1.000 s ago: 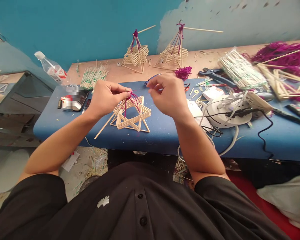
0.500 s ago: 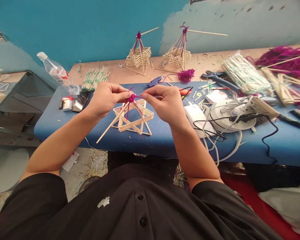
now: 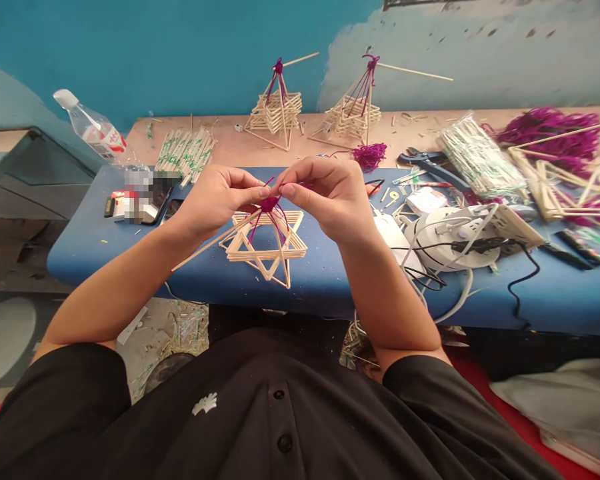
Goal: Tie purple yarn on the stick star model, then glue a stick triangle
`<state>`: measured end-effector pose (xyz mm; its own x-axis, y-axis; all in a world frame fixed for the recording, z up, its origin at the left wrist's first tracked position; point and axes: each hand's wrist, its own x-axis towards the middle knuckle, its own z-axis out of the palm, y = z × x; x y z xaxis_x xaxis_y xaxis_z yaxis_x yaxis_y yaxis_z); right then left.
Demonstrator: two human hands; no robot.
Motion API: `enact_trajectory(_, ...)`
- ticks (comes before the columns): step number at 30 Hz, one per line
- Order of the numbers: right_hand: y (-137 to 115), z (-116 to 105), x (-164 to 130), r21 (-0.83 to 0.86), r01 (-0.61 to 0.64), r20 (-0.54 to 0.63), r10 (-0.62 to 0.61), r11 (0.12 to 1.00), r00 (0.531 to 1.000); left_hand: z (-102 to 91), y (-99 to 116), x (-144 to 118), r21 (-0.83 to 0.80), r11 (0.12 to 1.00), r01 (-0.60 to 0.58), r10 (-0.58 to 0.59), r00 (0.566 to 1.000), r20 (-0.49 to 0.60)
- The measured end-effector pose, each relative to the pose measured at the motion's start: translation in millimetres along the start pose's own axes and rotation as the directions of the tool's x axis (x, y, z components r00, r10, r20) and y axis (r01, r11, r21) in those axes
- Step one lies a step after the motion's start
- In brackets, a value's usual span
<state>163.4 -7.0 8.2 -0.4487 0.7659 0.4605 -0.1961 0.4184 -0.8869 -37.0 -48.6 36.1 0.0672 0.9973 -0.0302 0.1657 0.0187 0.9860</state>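
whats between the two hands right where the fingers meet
In the head view, a purple yarn knot sits between the left hand and right hand, at the peak of the star-shaped stick frame.

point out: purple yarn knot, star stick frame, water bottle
purple yarn knot (image 3: 269,204), head view, on the wound ball between the fingertips
star stick frame (image 3: 266,248), head view, on its stacked front sticks
water bottle (image 3: 93,129), head view, on the clear body
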Motion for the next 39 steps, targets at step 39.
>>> enact_trajectory(39, -23.3, 7.1, 3.8, -0.535, -0.012, -0.093, -0.045, 0.845, 0.995, 7.6, 11.2, -8.1, 0.316, 0.945, -0.078, 0.097, 0.994, -0.045)
